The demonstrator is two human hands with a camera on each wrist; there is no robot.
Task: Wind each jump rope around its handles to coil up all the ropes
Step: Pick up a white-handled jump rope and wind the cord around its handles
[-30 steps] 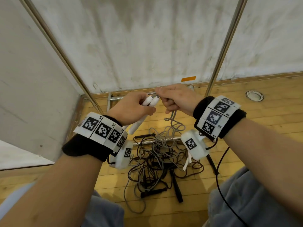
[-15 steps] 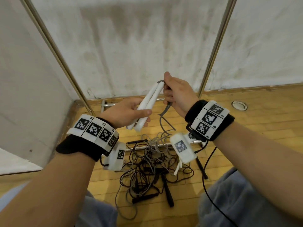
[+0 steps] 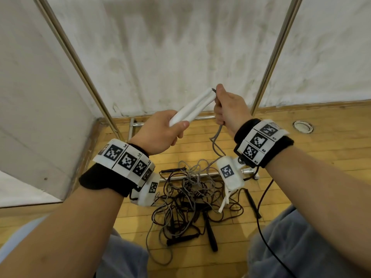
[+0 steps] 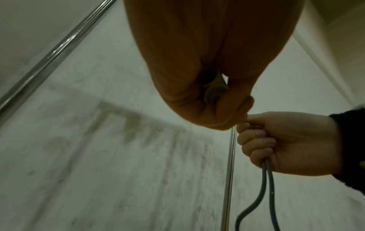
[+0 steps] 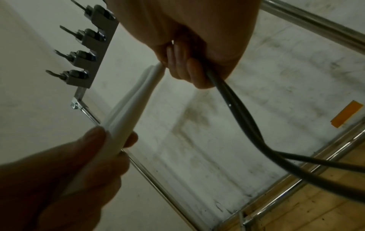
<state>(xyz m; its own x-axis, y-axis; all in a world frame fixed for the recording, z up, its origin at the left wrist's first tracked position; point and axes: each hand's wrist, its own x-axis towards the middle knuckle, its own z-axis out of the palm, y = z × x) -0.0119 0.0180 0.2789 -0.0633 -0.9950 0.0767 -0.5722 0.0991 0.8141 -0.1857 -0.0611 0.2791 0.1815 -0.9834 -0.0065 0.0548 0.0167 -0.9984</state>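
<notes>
Wooden floor [image 3: 321,157] below — left hand [image 3: 158,135] grips handles [image 3: 192,107], right hand [image 3: 228,111] clenches cord [image 3: 217,135]; tangled pile [image 3: 192,197] could snag it.

Black wristbands [image 3: 104,178] with white coded tags; grey trousers [image 3: 301,243]

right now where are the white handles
In the head view, centre: the left hand grips the white handles side by side, their tips touching the right hand.

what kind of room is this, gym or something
Probably a gym or sports storeroom corner: a strip-wood floor, scuffed white walls, a metal rack frame, and a tangle of jump ropes on the floor.
</notes>
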